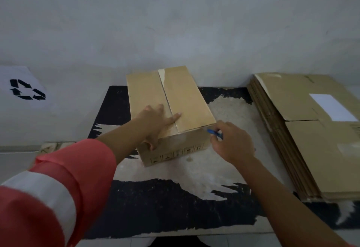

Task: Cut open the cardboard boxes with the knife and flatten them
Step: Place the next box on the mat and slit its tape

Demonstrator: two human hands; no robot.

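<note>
A closed brown cardboard box (187, 98) stands on a worn black and grey mat (194, 178), its taped centre seam running away from me. My left hand (157, 124) presses flat on the box's near top, fingers straight, thumb down over the front face. My right hand (231, 143) grips a blue-handled knife (214, 132) at the box's near right top corner. The blade itself is too small to make out.
A stack of several flattened cardboard boxes (311, 139) lies at the right, one with a white label. A white sheet with a black recycling symbol (27, 90) lies at the far left. A grey wall rises behind the box.
</note>
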